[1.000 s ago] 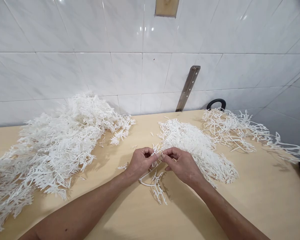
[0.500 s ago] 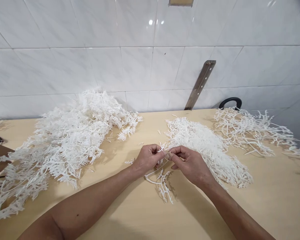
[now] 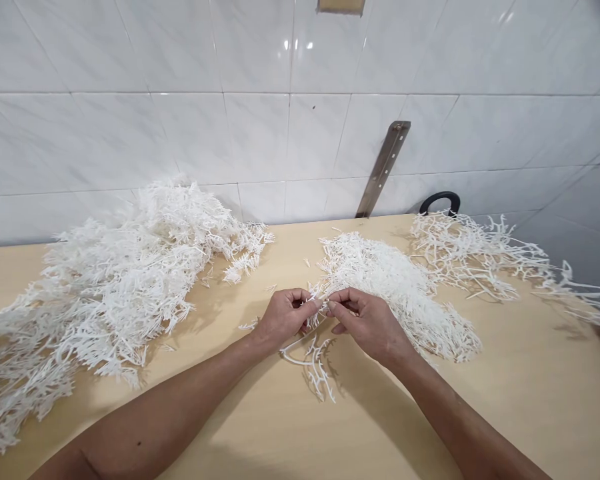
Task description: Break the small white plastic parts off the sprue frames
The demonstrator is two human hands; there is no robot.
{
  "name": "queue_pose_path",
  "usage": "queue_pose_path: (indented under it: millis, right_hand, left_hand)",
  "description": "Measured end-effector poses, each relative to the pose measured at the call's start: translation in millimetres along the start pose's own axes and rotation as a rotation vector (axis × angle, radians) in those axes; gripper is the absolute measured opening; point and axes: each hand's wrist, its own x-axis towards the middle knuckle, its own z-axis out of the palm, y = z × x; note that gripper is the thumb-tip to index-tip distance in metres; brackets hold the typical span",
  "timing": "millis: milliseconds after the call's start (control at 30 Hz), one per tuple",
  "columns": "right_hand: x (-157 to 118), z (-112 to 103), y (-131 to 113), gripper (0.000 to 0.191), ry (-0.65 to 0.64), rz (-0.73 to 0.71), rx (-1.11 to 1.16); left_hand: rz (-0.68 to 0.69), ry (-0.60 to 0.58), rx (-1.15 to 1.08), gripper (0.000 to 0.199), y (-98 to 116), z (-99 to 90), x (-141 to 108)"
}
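Observation:
My left hand point(image 3: 291, 315) and my right hand point(image 3: 363, 320) meet fingertip to fingertip over the middle of the table. Both are closed in a pinch on a white branched plastic piece point(image 3: 313, 363), whose curved stem and twigs hang below my left fingers. The exact spot between the fingertips is too small to make out. Just beyond my right hand lies a dense pile of thin white sprigs point(image 3: 390, 273).
A large heap of white branching pieces point(image 3: 145, 260) covers the left of the wooden table point(image 3: 260, 427). Barer white branches point(image 3: 475, 253) lie at the right, before a black ring-shaped handle point(image 3: 441, 199). A metal strip point(image 3: 384, 168) leans on the tiled wall.
The whole view has shifted, so the wall, piles and hands appear farther left. Both hands keep their pinch on the branched piece, with only slight finger movement.

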Motion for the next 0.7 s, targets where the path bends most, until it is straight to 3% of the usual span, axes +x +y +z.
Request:
queue_pose_path:
  millis: [333, 533, 700]
  right_hand:
    - [-3.5, 3.3, -4.4, 0.013, 0.138, -0.282, -0.321]
    - [-3.1, 3.5, -5.5, 0.013, 0.133, -0.29, -0.312]
    - [-5.6, 7.8, -5.1, 0.012, 0.106, -0.346, -0.379]
  left_hand:
    - [0.011, 0.004, 0.103, 0.038, -1.2, 1.4, -1.1]
    - [0.026, -0.022, 0.149, 0.034, -0.9, 0.9, -1.1]
    - [0.01, -0.137, 0.198, 0.025, -2.4, -1.8, 1.8]
